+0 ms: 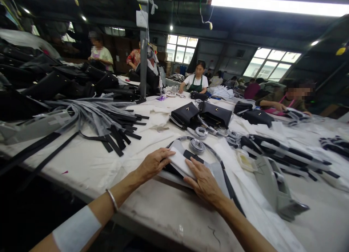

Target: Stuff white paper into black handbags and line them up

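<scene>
On the near part of the table lies a black bag [193, 155], largely covered by white wrapping sheet [181, 161]. My left hand [156, 163] is at the sheet's left edge, thumb and fingers pressed together on its folded border. Resting on the sheet's right part, my right hand [203, 179] has its fingers spread and flat. A dark strap curves round the bag's far and right sides. Just beyond the bag sits a coiled, plastic-wrapped strap [197, 146]. What is under my palms is hidden.
Wrapped black straps [95, 117] and piled black bags [49, 81] are at left. Further back stand two black bags [215, 114]. A grey tape dispenser [275, 186] and a small clear box [247, 161] are at right. Several people sit or stand beyond the table [163, 204].
</scene>
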Demonstrator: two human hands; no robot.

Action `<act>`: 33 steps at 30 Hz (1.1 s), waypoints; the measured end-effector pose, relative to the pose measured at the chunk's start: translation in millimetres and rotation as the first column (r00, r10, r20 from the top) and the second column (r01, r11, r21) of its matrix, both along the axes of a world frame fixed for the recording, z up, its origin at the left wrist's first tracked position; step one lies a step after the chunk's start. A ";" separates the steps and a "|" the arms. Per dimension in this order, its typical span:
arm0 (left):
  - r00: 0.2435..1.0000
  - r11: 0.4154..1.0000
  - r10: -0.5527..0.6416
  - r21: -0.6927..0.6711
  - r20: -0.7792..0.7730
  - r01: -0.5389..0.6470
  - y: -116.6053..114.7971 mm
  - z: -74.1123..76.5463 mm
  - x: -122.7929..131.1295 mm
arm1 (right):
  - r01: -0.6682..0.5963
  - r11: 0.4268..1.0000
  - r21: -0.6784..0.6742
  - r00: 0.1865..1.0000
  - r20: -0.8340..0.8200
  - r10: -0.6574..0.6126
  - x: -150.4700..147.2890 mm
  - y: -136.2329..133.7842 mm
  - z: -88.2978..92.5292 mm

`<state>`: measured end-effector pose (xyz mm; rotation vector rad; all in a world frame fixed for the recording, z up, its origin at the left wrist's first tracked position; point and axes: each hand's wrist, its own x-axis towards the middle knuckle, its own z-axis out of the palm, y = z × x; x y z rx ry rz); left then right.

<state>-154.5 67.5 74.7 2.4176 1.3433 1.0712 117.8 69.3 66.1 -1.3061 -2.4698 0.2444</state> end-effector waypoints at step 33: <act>0.864 0.972 0.007 0.208 -0.503 0.113 -50.7 -26.7 30.3 | -0.152 0.975 0.159 0.988 0.049 0.146 -6.4 -23.1 -14.7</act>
